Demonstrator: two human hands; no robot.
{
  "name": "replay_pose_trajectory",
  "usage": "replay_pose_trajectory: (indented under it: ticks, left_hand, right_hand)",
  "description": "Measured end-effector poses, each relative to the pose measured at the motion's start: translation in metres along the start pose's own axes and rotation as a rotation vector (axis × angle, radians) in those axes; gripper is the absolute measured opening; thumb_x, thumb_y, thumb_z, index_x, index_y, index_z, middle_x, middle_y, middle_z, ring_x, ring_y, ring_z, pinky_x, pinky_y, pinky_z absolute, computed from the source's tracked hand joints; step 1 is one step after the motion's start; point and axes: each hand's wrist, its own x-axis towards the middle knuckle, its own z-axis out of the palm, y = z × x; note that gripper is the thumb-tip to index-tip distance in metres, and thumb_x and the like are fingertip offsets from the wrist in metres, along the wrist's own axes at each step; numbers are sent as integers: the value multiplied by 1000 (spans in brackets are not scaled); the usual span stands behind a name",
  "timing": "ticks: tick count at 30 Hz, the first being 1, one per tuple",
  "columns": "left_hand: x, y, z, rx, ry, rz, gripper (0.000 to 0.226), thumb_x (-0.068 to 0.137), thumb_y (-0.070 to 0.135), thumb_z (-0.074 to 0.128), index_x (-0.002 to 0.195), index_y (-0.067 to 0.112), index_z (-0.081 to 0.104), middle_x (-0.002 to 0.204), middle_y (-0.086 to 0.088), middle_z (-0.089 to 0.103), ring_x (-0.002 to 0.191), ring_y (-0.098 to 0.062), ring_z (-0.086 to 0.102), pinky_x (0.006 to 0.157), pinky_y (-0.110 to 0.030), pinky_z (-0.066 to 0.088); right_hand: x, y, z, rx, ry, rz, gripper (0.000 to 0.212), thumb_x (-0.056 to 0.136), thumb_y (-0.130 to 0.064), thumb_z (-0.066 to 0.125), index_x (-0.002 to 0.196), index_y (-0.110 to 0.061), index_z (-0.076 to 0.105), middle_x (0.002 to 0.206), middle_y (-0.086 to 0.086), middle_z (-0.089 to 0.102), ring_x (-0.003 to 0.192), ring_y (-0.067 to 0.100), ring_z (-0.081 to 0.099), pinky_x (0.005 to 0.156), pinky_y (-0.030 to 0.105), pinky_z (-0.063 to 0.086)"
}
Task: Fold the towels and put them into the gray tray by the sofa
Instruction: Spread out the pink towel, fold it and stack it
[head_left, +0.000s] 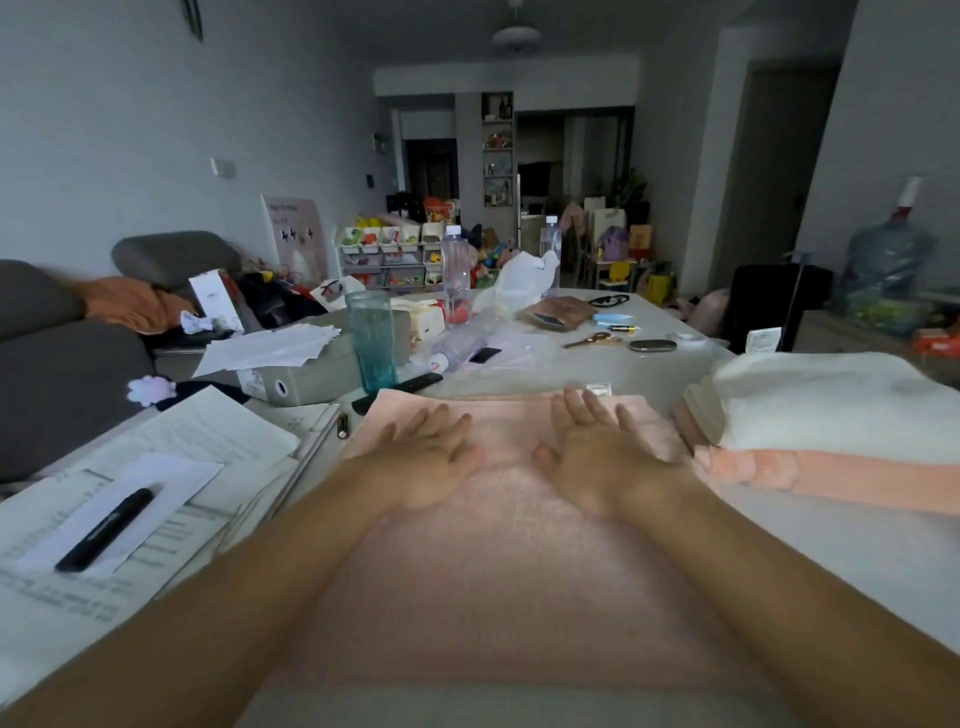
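A pink towel lies spread flat on the table in front of me, its far edge with a small white label near the top. My left hand rests palm down on its far left part, fingers spread. My right hand lies flat beside it on the far right part, fingers apart. Neither hand grips the cloth. To the right sits a stack of folded towels, a white towel on top of a peach one. A gray tray holding papers stands at the table's left by the dark sofa.
Papers with a black marker cover the left of the table. A teal tumbler, a lying bottle, a remote, scissors and a plastic bag crowd the far side. A water jug stands at far right.
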Motion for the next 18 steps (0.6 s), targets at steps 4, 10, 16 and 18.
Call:
replay_pose_trajectory:
  ticks: [4, 10, 16, 18]
  left_hand:
    - [-54, 16, 32, -53, 44, 66, 68, 92, 70, 7, 154, 45, -2, 166, 8, -9, 152, -14, -10, 122, -42, -4]
    - [-121, -31, 23, -72, -13, -120, 74, 91, 76, 10, 156, 43, -2, 166, 7, -12, 152, -16, -11, 123, -41, -1]
    - [-180, -37, 32, -59, 97, 14, 61, 97, 64, 16, 155, 46, 7, 163, 21, -7, 145, 5, -13, 112, -28, -9]
    - [-196, -34, 31, -93, 209, 184, 58, 94, 64, 21, 151, 48, 22, 160, 27, 5, 145, 12, -6, 118, -22, -6]
  right_hand:
    - [-56, -19, 30, 110, -108, -152, 80, 96, -66, 15, 158, -21, -3, 166, -1, -12, 152, 16, -11, 122, 40, -5]
    - [-89, 56, 31, 36, -49, 33, 82, 91, -73, 8, 158, -27, -1, 166, -6, -10, 152, 14, -8, 122, 39, 0]
    - [-140, 87, 35, 93, 109, -75, 89, 77, -84, 10, 155, -40, 15, 163, -17, -4, 150, 5, -11, 122, 31, 1]
    - [-159, 91, 29, 192, 216, -251, 69, 79, -84, 30, 141, -55, 31, 160, -25, 5, 149, -2, -6, 119, 19, 1]
